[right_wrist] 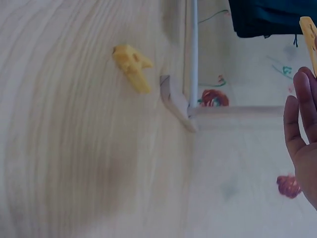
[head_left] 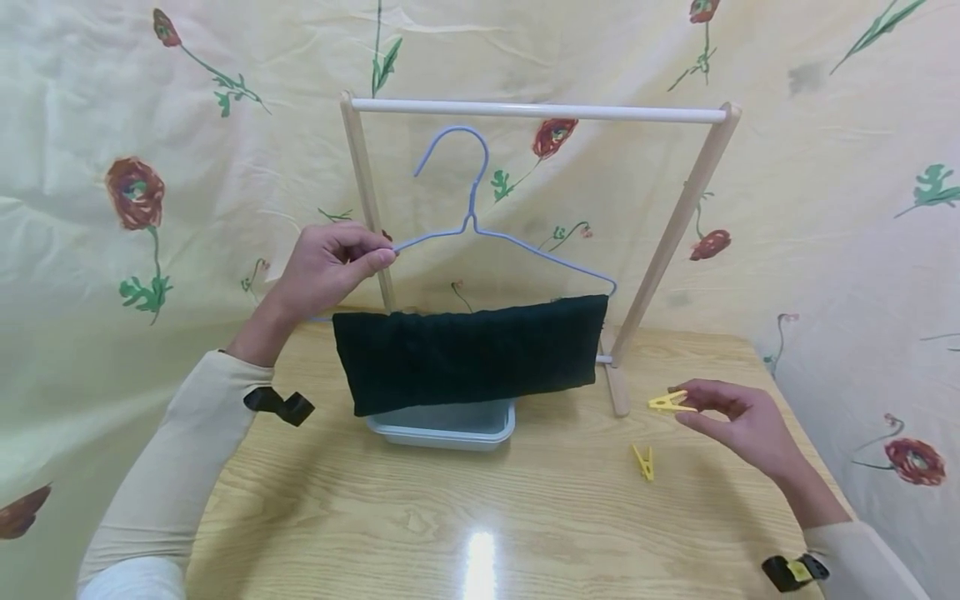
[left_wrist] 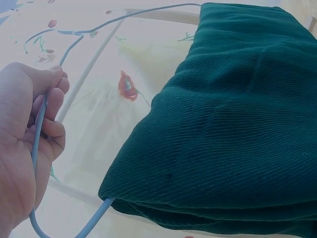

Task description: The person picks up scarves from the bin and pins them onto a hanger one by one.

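Observation:
My left hand (head_left: 333, 260) grips the left shoulder of a blue wire hanger (head_left: 472, 208) and holds it up in front of the rack. Over the hanger's lower bar hangs a folded dark green cloth (head_left: 472, 358); the left wrist view shows its ribbed weave and stacked layers. In my right hand (head_left: 738, 421), thumb and fingers pinch a yellow clothespin (head_left: 670, 402), to the right of the cloth and apart from it. Another yellow clothespin (head_left: 643, 462) lies on the table below that hand.
A rack with a white top rail (head_left: 540, 110) and wooden legs (head_left: 675, 233) stands at the back of the wooden table (head_left: 375, 517). Partly behind the cloth sits a pale plastic tray (head_left: 442, 437). A flowered curtain (head_left: 847, 250) hangs close behind and at the sides.

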Demonstrator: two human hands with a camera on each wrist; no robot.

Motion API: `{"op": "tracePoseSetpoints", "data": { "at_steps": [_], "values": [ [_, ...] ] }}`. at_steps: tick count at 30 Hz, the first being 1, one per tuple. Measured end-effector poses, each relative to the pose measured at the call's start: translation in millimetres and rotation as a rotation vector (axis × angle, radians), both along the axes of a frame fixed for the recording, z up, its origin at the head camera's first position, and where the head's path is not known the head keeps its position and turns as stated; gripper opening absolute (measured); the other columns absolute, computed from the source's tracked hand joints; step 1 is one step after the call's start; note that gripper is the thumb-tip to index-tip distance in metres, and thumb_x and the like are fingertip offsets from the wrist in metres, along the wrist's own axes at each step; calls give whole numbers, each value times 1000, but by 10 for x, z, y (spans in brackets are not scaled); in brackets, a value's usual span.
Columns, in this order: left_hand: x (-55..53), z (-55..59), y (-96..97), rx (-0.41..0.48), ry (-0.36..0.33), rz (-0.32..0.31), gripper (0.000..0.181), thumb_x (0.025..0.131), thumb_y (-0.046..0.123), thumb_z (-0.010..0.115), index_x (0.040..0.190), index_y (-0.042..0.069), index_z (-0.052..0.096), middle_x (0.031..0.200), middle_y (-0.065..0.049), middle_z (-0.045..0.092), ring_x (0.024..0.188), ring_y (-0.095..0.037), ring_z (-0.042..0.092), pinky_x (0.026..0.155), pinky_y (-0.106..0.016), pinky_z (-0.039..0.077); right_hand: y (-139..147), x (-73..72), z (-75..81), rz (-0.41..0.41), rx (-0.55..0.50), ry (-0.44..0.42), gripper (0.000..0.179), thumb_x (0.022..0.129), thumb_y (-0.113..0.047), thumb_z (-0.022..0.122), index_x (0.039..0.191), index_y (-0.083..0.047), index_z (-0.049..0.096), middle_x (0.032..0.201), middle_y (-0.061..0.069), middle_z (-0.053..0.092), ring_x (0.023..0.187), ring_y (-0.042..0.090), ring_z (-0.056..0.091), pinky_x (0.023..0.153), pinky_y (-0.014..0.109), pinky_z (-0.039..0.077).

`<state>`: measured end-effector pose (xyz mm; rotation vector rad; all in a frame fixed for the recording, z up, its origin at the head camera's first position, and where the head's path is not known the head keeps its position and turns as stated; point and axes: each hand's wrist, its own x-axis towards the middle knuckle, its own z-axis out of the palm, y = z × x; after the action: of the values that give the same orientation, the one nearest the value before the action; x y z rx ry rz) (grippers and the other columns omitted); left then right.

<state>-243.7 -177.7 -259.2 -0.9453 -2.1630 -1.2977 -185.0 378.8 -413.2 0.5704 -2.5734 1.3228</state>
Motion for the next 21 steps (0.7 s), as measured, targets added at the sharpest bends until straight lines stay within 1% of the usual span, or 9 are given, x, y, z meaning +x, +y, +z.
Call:
{"op": "tracePoseSetpoints", "data": {
  "at_steps": [5, 7, 14, 17, 19, 21],
  "values": [
    [-13, 4, 16, 8, -7, -11, 9, 92, -7, 71, 95, -2, 78, 72, -2, 63, 59, -14, 46, 52, -24, 36, -126, -38, 107, -6, -16, 19, 35, 84, 5, 79, 118, 6, 69, 103, -11, 75, 88, 1, 68, 73, 14, 54],
    [-7, 8, 27, 9, -11, -16, 9, 91, -7, 71, 95, -2, 78, 73, -2, 63, 60, -14, 46, 52, -23, 36, -177, -54, 157, 1, -29, 33, 35, 83, 7, 79, 117, 6, 70, 103, -11, 75, 87, 2, 68, 74, 13, 54],
    [-14, 9, 48, 13, -10, -24, 8, 91, -7, 71, 94, -3, 77, 73, -10, 63, 60, -14, 46, 53, -23, 37, -356, -124, 353, 46, -66, 84, 38, 80, 13, 78, 117, 9, 69, 102, -14, 75, 86, 3, 67, 80, 11, 52],
    [-14, 11, 58, 13, -15, -19, 8, 91, -6, 71, 95, -3, 78, 74, -7, 64, 60, -14, 47, 53, -23, 38, -452, -151, 448, 81, -85, 101, 39, 80, 14, 78, 118, 10, 69, 102, -12, 75, 86, 5, 67, 81, 12, 53],
    [-16, 11, 65, 10, -16, -17, 8, 91, -6, 71, 95, -3, 78, 74, -3, 64, 61, -15, 47, 54, -23, 39, -518, -169, 508, 108, -97, 115, 39, 79, 16, 77, 117, 10, 69, 102, -11, 75, 86, 6, 67, 82, 12, 53],
    [-21, 10, 73, 7, -15, -18, 8, 91, -6, 72, 95, -3, 78, 75, -2, 64, 61, -15, 48, 54, -23, 39, -584, -187, 565, 133, -103, 132, 39, 79, 17, 76, 117, 10, 69, 102, -12, 75, 86, 6, 67, 83, 12, 53]
  ]
}}
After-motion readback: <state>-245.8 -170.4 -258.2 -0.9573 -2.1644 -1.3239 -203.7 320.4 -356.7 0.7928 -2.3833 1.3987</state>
